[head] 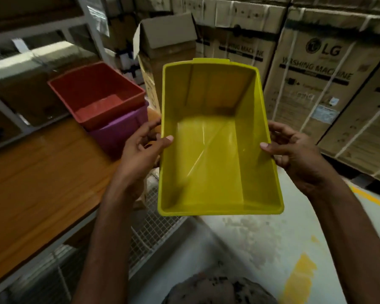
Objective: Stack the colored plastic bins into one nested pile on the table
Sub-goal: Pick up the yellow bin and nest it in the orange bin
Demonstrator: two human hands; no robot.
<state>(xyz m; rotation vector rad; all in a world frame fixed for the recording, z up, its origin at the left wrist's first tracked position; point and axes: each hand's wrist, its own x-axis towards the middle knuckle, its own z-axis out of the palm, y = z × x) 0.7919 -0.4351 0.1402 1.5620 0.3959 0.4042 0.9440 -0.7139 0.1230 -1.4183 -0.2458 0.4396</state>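
Fingers (150, 127) of the left hand (140, 150) are curled round the outside of the yellow bin (217, 154), thumb hooked over its nine o'clock rim and pressing the inner wall, so that side is pinched firmly. Over at three o'clock, the right hand (294, 150) mirrors it: thumb on the inside of the rim, the other fingers wrapped behind the outer wall. Both hands hold the yellow bin up in the air at the centre of the view, off the table (42, 172), its open mouth tipped toward the camera so we look right down to its floor. Up at ten o'clock from it, the red bin (97, 93) sits nested inside the purple bin (119, 137), and that pair stands on the wooden table close to its far corner. The yellow bin hangs just beside them, and whether it touches them cannot be told, since its left wall hides the gap. Behind, from twelve to three o'clock, tall cardboard cartons (320, 84) printed "LG WASHING MACHINE" stand strapped in a row, with an open carton (167, 40) at twelve. Down at six o'clock lies the grey concrete floor (250, 249) with a yellow painted mark (301, 279) at five, and wire mesh (154, 227) shows under the table edge at seven.
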